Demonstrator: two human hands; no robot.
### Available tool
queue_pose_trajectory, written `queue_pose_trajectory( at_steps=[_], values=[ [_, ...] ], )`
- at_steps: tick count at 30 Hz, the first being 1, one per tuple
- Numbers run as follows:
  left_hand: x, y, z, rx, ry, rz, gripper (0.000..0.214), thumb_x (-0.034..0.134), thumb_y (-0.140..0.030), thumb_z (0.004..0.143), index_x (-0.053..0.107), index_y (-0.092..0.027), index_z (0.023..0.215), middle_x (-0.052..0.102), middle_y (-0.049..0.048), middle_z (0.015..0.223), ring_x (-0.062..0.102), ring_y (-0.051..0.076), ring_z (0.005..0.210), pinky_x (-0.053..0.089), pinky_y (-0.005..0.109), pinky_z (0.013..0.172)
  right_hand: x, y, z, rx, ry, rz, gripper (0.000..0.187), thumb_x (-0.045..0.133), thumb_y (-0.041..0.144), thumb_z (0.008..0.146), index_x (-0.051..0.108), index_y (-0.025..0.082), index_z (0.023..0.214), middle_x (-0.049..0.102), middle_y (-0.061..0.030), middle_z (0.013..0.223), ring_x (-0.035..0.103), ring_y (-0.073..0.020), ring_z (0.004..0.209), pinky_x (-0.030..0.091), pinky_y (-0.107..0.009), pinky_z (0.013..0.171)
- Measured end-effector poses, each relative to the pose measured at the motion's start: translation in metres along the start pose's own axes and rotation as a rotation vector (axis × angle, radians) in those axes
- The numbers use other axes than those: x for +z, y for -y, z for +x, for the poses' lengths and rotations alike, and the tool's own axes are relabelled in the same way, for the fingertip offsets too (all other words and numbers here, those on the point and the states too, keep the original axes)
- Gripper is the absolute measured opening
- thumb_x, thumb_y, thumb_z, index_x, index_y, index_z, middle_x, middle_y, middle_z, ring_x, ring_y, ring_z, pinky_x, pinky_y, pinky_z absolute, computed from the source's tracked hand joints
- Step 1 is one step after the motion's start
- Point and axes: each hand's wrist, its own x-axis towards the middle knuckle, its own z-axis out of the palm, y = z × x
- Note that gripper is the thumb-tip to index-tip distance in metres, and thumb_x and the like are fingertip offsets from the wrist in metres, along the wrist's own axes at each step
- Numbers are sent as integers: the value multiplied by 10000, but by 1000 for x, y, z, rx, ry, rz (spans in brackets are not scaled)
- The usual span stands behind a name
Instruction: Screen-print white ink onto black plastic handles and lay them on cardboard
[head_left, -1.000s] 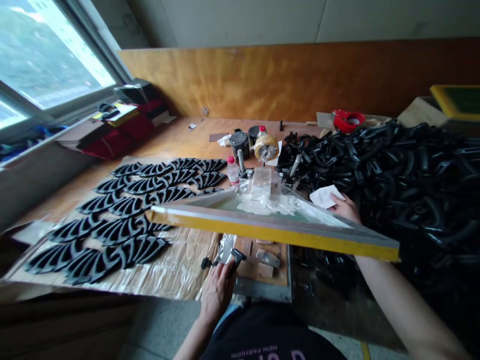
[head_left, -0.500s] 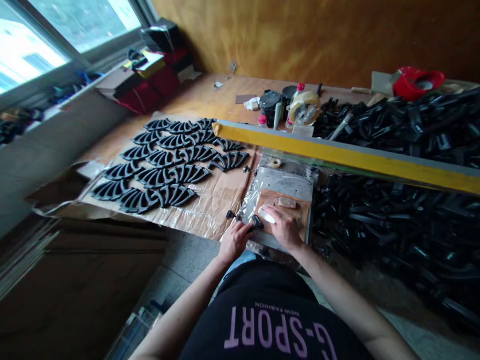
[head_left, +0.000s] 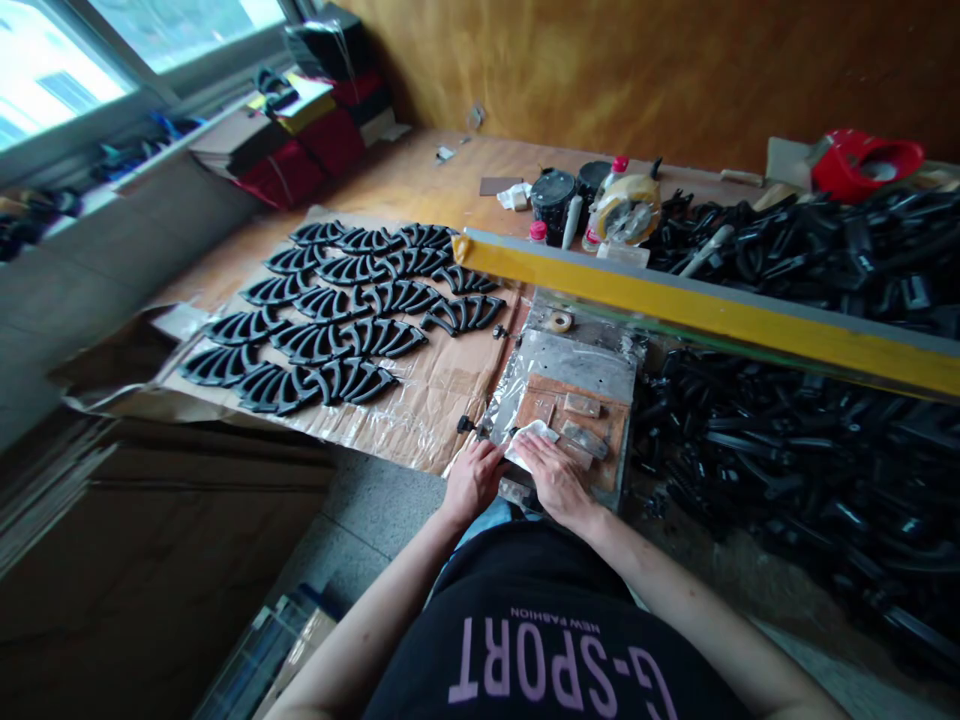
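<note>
My left hand [head_left: 474, 478] is closed at the near edge of the work plate [head_left: 577, 362], gripping a small black plastic part that is now mostly hidden. Over that part, my right hand [head_left: 555, 480] presses a folded white cloth [head_left: 531, 436], its fingers together on top. A brown pad [head_left: 616, 415] lies under and beside the right hand. On the pad rest a small block [head_left: 582, 404] and a greyish piece [head_left: 585, 438]. Just left of the plate sits a black knob-like piece [head_left: 466, 424].
Rows of black fan-shaped parts [head_left: 352, 340] cover the cardboard [head_left: 420, 440] on the left. A yellow-and-grey beam [head_left: 675, 300] crosses above the bench. Heaped black parts [head_left: 795, 460] fill the right. Behind stand a dark tub [head_left: 553, 200] and a tape roll [head_left: 624, 212].
My right hand has moved left and down, bringing the white cloth onto the black part in my left hand. The blocks on the pad are now uncovered. The view has shifted slightly.
</note>
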Motion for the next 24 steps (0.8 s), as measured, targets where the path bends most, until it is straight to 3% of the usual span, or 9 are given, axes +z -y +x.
queue_pose_trajectory(
  at_steps=[5, 9, 13, 16, 19, 22, 24],
  values=[
    [1, 2, 1, 4, 21, -3, 233, 471, -290, 950, 666, -162, 949, 622, 79, 906, 577, 187, 866, 505, 327, 830, -1, 0, 10, 5, 19, 14, 537, 332, 58, 889, 498, 111, 1397, 508, -121, 1428, 430, -218, 1358, 351, -416, 1155],
    [2, 3, 1, -5, 16, 4, 316, 477, -302, 951, 613, -176, 1206, 624, 75, 922, 583, 196, 892, 513, 330, 828, -9, 2, -6, 2, 35, 42, 548, 338, 35, 858, 535, 113, 1364, 536, -116, 1404, 464, -218, 1333, 366, -409, 1143],
    [2, 3, 0, -16, 12, 1, 361, 487, -331, 949, 581, -195, 1269, 629, 73, 949, 592, 199, 922, 517, 327, 843, -36, 8, -22, 76, 46, 169, 456, 382, 79, 875, 635, 154, 1247, 632, -119, 1287, 552, -231, 1244, 428, -408, 1084],
    [1, 3, 0, -18, 7, 10, 347, 503, -326, 942, 591, -204, 1256, 639, 70, 971, 599, 202, 942, 521, 336, 864, -60, 3, -25, 246, -13, 409, 370, 400, 184, 932, 662, 227, 1189, 698, -64, 1165, 649, -208, 1082, 501, -372, 981],
    [0, 2, 0, -16, -10, 30, 325, 522, -310, 932, 608, -205, 1228, 646, 66, 961, 609, 203, 941, 535, 338, 851, -78, -23, -32, 524, -229, 681, 315, 476, 362, 930, 683, 222, 1121, 721, -61, 1083, 670, -224, 1007, 519, -376, 927],
    [2, 4, -1, 12, -44, 45, 309, 541, -294, 922, 618, -211, 1209, 654, 59, 959, 626, 197, 933, 550, 331, 841, -89, -69, -44, 787, -586, 1014, 396, 610, 495, 825, 678, 195, 1074, 731, -78, 984, 682, -244, 918, 554, -405, 836],
    [4, 7, -1, 37, -69, 51, 311, 545, -293, 920, 618, -214, 1211, 659, 57, 966, 640, 190, 924, 561, 321, 832, -99, -107, -50, 871, -823, 1151, 424, 666, 502, 764, 658, 207, 1068, 729, -62, 921, 684, -231, 845, 571, -409, 762]
  ],
)
